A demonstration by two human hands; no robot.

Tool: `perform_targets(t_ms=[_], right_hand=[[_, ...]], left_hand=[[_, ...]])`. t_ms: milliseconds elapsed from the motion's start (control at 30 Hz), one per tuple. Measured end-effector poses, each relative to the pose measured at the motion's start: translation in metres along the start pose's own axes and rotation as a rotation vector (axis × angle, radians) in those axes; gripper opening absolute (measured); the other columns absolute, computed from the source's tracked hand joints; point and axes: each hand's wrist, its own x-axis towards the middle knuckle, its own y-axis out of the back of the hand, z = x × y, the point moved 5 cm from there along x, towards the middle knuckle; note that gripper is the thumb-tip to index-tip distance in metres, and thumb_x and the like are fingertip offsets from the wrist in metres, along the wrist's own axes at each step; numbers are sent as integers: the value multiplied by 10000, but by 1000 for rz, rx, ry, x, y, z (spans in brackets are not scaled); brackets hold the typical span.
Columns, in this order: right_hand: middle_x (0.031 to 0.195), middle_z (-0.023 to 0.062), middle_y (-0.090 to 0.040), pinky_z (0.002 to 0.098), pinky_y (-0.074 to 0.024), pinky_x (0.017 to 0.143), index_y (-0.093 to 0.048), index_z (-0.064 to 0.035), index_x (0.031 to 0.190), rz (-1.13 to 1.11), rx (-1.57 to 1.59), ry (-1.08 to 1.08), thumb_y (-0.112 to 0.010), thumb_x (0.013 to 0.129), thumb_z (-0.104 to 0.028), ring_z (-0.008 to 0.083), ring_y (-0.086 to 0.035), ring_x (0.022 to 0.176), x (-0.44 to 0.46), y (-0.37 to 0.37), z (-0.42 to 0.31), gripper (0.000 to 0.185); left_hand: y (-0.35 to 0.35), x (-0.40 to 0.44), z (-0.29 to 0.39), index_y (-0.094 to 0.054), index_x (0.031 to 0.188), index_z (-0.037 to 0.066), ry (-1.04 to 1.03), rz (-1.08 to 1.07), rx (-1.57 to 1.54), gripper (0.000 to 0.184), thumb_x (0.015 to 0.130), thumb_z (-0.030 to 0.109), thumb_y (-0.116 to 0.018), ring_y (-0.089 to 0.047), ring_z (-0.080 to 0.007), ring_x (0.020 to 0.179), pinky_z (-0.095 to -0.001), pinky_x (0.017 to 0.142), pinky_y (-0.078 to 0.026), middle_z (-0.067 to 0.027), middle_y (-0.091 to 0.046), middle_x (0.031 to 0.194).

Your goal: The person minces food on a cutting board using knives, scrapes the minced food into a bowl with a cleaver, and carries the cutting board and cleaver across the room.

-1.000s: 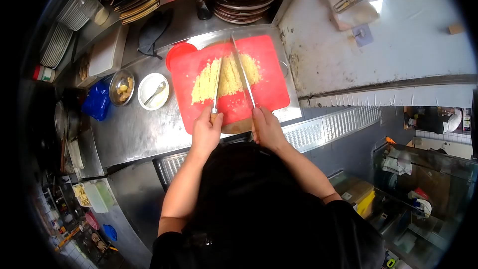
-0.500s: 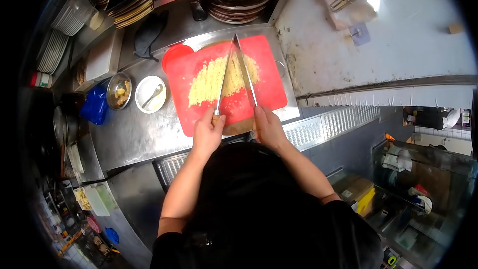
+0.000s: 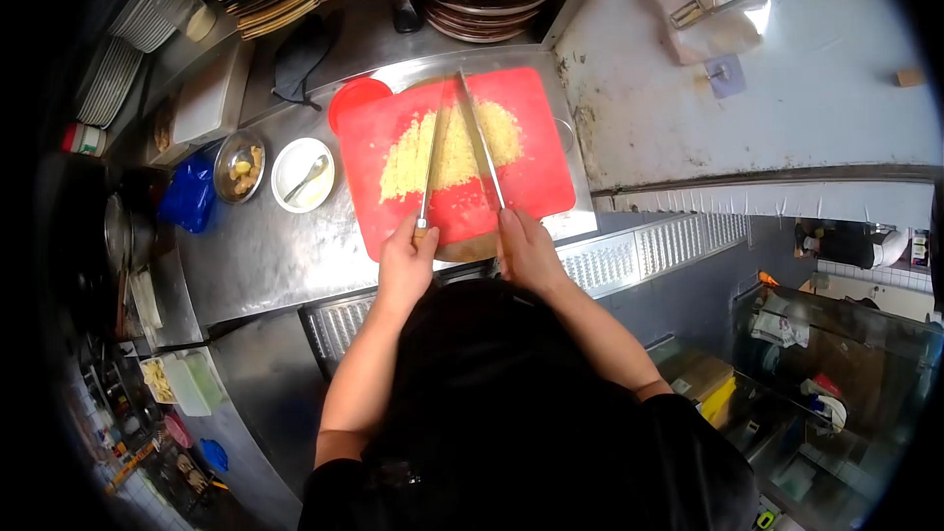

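The left hand (image 3: 403,265) is clamping a wood-handled steel knife (image 3: 425,203), the right hand (image 3: 531,256) a long steel knife (image 3: 480,138), the pale-yellow minced heap (image 3: 456,152) on the red rectangular board (image 3: 526,199) lying at their one and eleven o'clock respectively, stretching eight-to-two.

The person wears a black top (image 3: 551,442), its dark cloth smooth and so deep in tone that seams and folds mostly vanish. The left sleeve (image 3: 329,492) and right sleeve (image 3: 688,433) are black too, and short, ending near the elbows with plain edges. A small pale mark (image 3: 413,479) shows low on the left side of the black; it is too small to read. The left forearm (image 3: 354,388) and right forearm (image 3: 600,334) are bare, tapering to a bare left hand (image 3: 403,261) and right hand (image 3: 529,251).
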Motion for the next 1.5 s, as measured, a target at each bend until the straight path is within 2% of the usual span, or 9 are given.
perform_targets(t_ms=[300, 533, 800, 900, 1000, 1167, 1267, 1400, 1500], right_hand=[[666, 58, -557, 317, -444, 443, -545, -31, 967, -43, -49, 48, -428, 1148, -411, 151, -533, 468, 6, -9, 10, 437], [681, 62, -560, 303, -458, 465, -541, -32, 1000, -131, 12, 36, -413, 1148, -433, 149, -546, 484, -5, -25, -15, 446], [672, 56, -546, 308, -459, 464, -527, -44, 978, -189, -34, 37, -408, 1148, -434, 144, -553, 496, 13, -51, -3, 441], [677, 54, -550, 308, -461, 462, -529, -45, 982, -174, -60, 64, -404, 1152, -418, 145, -555, 494, 5, -52, -4, 428], [687, 52, -555, 306, -464, 460, -531, -48, 989, -174, -79, 54, -397, 1156, -404, 144, -560, 496, 7, -50, 4, 416], [693, 50, -560, 301, -471, 464, -533, -37, 1003, -160, -99, 99, -406, 1152, -419, 138, -565, 506, 0, -45, -4, 430], [680, 50, -555, 303, -472, 464, -536, -22, 1008, -129, -69, -38, -418, 1149, -414, 138, -558, 501, 12, -39, 12, 433], [671, 62, -566, 318, -471, 443, -533, -18, 953, -120, -71, 64, -438, 1143, -416, 158, -572, 479, -2, -34, -7, 451], [661, 57, -556, 316, -465, 446, -536, -19, 963, -116, -69, 71, -434, 1146, -411, 153, -563, 479, 3, -29, 9, 444]], left_hand=[[8, -1, -8, -666, 1314, -30, 20, 19, -52, 375, 989, 148, -720, -653, -214, 645, -372, 639, -521, -153, -678, 767], [47, -26, 3, -636, 1380, -29, 78, 105, -284, 375, 1036, 116, -669, -539, -67, 519, -256, 473, -437, -4, -635, 716], [44, -13, -25, -632, 1399, -1, 185, 104, -349, 394, 1031, 129, -689, -525, -84, 504, -270, 423, -411, 3, -597, 709], [43, -16, -22, -629, 1401, -10, 41, 138, -291, 399, 1031, 126, -685, -520, -84, 501, -278, 437, -416, -7, -605, 709], [36, -7, -28, -630, 1408, 9, 152, 72, -294, 402, 1041, 166, -675, -546, -80, 508, -259, 425, -437, -8, -602, 727], [37, -8, -20, -638, 1376, -45, 50, 117, -177, 415, 1019, 156, -696, -578, -110, 545, -310, 523, -475, -46, -629, 669], [36, -5, -10, -639, 1373, -46, 61, 112, -148, 417, 1016, 160, -697, -585, -117, 550, -314, 535, -482, -60, -640, 671], [32, -5, -16, -647, 1371, -36, -57, 153, -110, 415, 1012, 165, -701, -587, -124, 561, -315, 558, -484, -70, -653, 676], [29, 0, -8, -656, 1360, -35, 103, 72, -119, 411, 1004, 162, -707, -601, -141, 588, -326, 590, -495, -88, -662, 690]])
